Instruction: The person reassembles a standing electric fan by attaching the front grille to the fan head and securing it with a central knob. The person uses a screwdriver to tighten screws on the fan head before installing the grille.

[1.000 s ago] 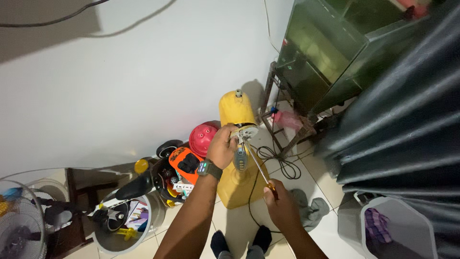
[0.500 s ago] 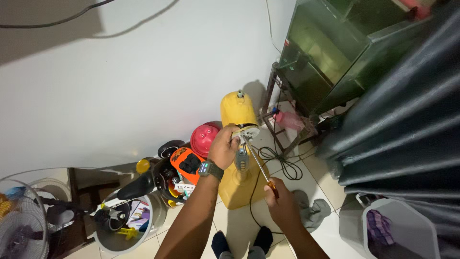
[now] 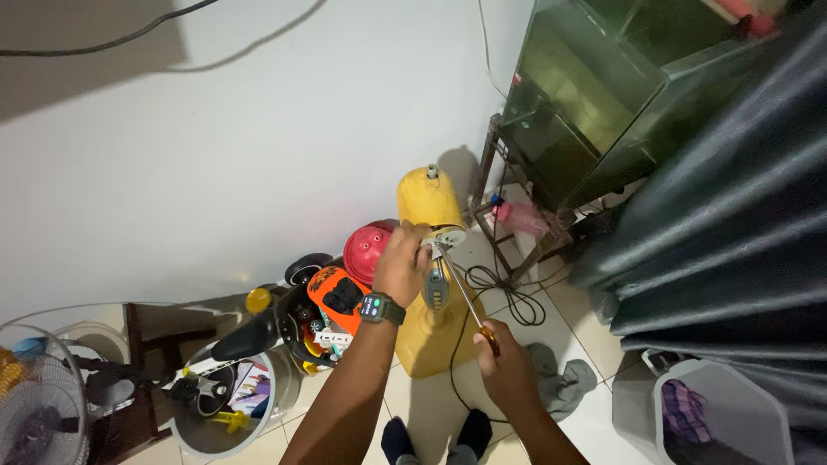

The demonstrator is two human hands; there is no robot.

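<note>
— Yellow plastic, that rounded fan body?
— Yes, smooth, standing on the tiled floor. Left hand fingers clamped on its pale round plate.
— And the right hand?
— Fingers wrapped around a thin metal screwdriver, tip at the plate.

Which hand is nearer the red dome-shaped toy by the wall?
Left. The left hand grips the yellow fan head right beside the red toy; the right hand holds the screwdriver farther off.

White wall behind a glass tank; dark curtain right of the tank; pale tiled floor below; dim lighting.
</note>
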